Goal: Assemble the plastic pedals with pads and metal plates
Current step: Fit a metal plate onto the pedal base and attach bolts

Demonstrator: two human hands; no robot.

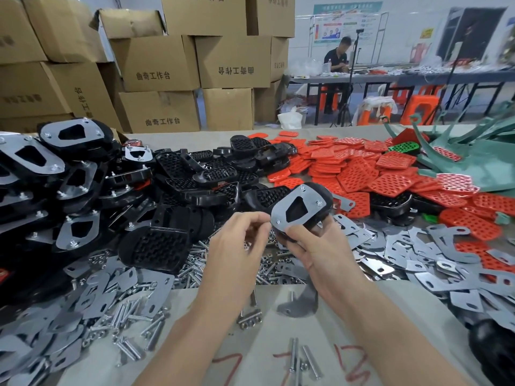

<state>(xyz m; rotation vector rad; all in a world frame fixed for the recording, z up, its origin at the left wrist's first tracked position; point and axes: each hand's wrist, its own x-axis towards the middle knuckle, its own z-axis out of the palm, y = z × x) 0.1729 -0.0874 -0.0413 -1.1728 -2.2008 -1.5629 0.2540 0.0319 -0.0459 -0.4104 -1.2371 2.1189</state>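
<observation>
Head camera, looking forward and down over a cluttered work table (223, 316) covered in pale paper with red marks on it.

In the middle, held just above the table, is a black plastic pedal (325, 195) with a grey metal plate (281, 213) lying flat against its upturned face. Small fastener heads show at the plate's corners. The right hand (315, 252) grips this pedal from below, fingers curled under it and thumb pressed on the plate's near edge. The left hand (239, 238) has its fingers curled, thumb and forefinger meeting at the plate's left corner (whether they pinch a small part cannot be told).

To the left lies a heap of loose black pedals (181, 174), and farther left a stack of pedals with plates already fitted (69, 135). Red perforated pads (362, 174) spread across the right half, with green plastic pieces (473, 157) beyond them. Loose metal plates (418, 246) lie on the right and near left. Bolts (133, 321) and nuts (250, 320) are scattered between the forearms and the piles.

Behind the table stand stacked cardboard boxes (158, 62); a seated person (338, 59) is at a far table.
</observation>
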